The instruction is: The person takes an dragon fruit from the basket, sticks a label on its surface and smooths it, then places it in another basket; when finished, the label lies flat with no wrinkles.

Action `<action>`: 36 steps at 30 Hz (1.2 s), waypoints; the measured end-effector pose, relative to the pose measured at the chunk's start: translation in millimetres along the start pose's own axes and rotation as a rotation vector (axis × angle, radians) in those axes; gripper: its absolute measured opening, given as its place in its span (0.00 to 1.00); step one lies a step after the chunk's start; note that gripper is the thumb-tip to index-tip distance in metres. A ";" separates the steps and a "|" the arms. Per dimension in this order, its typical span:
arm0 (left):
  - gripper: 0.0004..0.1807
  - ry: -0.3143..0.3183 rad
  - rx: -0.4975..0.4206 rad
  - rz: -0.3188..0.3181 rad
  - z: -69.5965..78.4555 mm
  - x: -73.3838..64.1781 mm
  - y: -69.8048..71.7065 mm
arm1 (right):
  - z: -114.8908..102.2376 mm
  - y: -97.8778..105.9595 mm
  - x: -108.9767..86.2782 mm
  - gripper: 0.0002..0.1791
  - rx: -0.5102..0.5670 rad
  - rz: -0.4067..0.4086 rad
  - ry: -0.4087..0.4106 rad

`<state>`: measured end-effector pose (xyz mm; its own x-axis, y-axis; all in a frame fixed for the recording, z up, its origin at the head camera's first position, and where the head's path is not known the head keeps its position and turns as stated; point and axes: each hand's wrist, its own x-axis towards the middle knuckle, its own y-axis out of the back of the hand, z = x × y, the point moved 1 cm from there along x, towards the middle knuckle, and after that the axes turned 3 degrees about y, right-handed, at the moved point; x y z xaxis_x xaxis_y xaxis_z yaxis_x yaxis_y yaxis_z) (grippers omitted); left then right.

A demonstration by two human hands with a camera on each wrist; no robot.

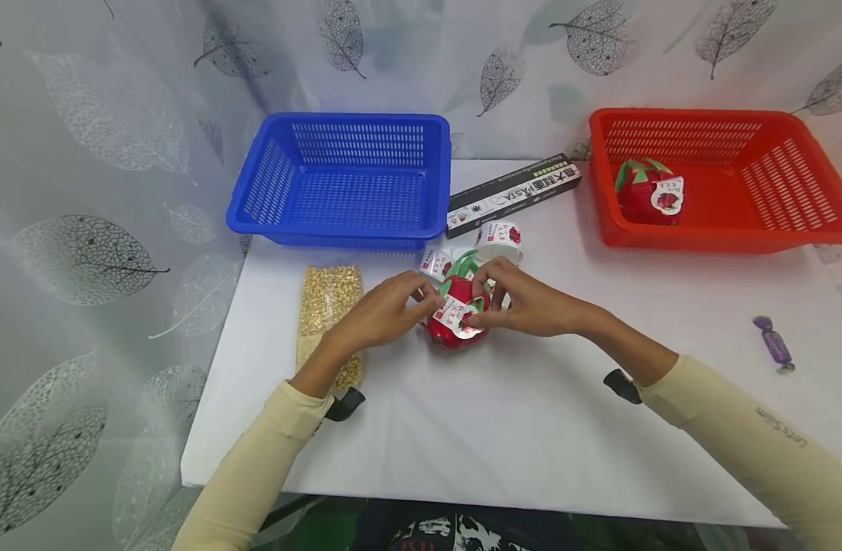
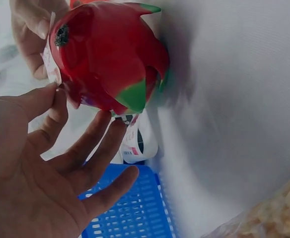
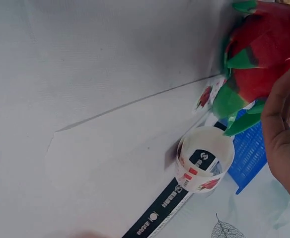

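A glossy red dragon fruit [image 1: 451,334] with green leaf tips stands on the white table between both hands. A white label [image 1: 455,314] with a printed red fruit lies across its side, partly lifted at the edge in the left wrist view. My left hand [image 1: 393,308] pinches one end of this label between thumb and index finger, the other fingers spread beside the fruit. On the opposite side my right hand [image 1: 531,303] holds the fruit, its thumb on the label and its bent index finger near the leaves.
Two label rolls [image 3: 204,158] stand behind the fruit, before a black-and-white pasta box [image 1: 514,195]. A bag of yellow kernels [image 1: 330,298] lies at left. Behind stand a blue basket [image 1: 338,233] and a red basket [image 1: 710,241] holding another dragon fruit [image 1: 644,200]. Far right lies a purple-wrapped candy [image 1: 775,344].
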<state>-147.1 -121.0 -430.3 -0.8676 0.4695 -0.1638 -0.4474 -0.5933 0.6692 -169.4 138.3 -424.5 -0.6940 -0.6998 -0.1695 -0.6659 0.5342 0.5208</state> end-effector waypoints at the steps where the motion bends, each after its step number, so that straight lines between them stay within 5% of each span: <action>1: 0.10 0.007 -0.006 0.000 -0.4 0.2 -0.2 | 0.5 -0.3 -0.3 0.25 0.004 -0.003 0.001; 6: 0.10 0.027 -0.063 -0.028 -2.7 2.5 -1.1 | 3.5 -1.2 -0.9 0.29 0.010 -0.022 -0.006; 16: 0.11 -0.044 -0.207 -0.142 -14.9 11.5 -4.2 | 6.9 3.4 0.7 0.28 -0.023 -0.021 -0.009; 24: 0.19 -0.021 -0.189 -0.172 -17.8 14.8 -4.9 | 8.1 0.1 4.7 0.30 -0.029 -0.003 -0.015; 36: 0.18 0.002 -0.128 -0.176 -17.5 15.1 -6.7 | 16.9 -5.7 4.3 0.31 0.030 0.022 -0.008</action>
<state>-161.0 -121.4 -449.9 -0.7741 0.5717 -0.2718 -0.6157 -0.5804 0.5329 -173.3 140.2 -442.3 -0.7109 -0.6837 -0.1648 -0.6580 0.5637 0.4993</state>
